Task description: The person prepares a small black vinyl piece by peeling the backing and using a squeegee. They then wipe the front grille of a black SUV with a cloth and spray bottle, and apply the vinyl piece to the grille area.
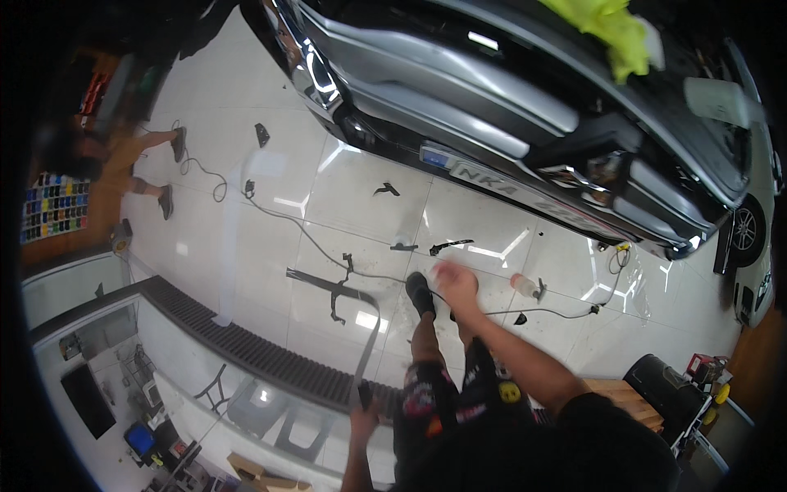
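Note:
My left hand, low at the centre, is closed on the dark end of a long grey strip, which curves up to a dark piece with brackets on the tiled floor. My right hand is stretched out over the floor above my feet, blurred, so its fingers are unclear. Near it lie a thin black part and a bottle with a pink top. A grey cable runs across the tiles, past my black shoe.
A car's bumper fills the top; a white car stands far right. Another person is at the left by shelves. A dark grating runs along the lower left. A black drum and wooden surface are lower right.

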### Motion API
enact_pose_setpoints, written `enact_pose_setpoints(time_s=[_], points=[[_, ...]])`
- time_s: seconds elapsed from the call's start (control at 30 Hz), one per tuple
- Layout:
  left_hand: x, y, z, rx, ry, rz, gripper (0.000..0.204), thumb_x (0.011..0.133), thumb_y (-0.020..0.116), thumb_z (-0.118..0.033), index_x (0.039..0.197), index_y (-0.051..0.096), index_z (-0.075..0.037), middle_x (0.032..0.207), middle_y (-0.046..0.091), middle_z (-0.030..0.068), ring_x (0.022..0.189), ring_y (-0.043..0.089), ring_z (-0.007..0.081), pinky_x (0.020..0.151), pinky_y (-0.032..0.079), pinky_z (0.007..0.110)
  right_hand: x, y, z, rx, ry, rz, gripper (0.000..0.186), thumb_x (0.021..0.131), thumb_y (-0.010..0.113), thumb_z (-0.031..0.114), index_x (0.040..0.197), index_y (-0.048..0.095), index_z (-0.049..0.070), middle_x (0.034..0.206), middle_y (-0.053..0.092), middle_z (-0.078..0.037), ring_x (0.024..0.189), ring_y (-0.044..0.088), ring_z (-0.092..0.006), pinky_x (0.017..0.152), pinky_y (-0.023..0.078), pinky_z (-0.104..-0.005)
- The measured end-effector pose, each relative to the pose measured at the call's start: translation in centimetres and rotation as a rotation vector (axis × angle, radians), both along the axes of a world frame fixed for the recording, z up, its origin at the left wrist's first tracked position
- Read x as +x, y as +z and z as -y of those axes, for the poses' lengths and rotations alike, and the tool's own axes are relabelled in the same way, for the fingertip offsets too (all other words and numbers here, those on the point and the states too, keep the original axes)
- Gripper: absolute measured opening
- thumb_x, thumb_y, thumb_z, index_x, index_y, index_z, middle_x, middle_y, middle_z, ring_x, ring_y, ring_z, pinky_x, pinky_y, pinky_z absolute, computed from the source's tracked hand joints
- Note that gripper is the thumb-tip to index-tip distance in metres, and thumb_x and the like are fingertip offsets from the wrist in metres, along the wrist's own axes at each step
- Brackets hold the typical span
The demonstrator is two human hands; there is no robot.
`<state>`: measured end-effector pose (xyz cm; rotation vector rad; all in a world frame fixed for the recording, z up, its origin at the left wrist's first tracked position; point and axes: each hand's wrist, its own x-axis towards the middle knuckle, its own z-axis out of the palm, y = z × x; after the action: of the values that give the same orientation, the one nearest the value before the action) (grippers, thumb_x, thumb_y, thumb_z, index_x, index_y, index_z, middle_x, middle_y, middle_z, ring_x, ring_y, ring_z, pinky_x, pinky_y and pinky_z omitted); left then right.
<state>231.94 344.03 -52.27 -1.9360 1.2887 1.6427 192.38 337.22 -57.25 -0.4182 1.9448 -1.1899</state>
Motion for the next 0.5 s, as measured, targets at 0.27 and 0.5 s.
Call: enact_pose_setpoints(time_s=[0.27,0.5], points=[[-1.4,-3.4,-2.1,0.106,0.240,0.250,0.037,0.098,0.059,-0.034,0.096,0.071,0.001,0.073,0.064,0.0056,0.070,0.057,0.0148,0.064,0.046,0.033,6.9,-40.7,11.9,0.427,-0.885,0.867,0.053,0.081,0.075,0.049,0.112,0.063,0.008,0.095,0.061,-0.008,0.081,0.060,-0.0247,0.071,0.051,-0.0440],[-2.7,-2.9,-1.0,-0.117,0.169,-0.047,0.038,0.099,0.057,-0.035,0.091,0.068,0.001,0.070,0.063,0.0067,0.068,0.058,0.0156,0.063,0.046,0.034,8.7,-35.8,0.6,0.388,-0.308,-0.033,0.040,0.083,0.067,0.029,0.104,0.065,-0.005,0.096,0.067,-0.026,0.093,0.065,-0.0436,0.082,0.050,-0.0505]])
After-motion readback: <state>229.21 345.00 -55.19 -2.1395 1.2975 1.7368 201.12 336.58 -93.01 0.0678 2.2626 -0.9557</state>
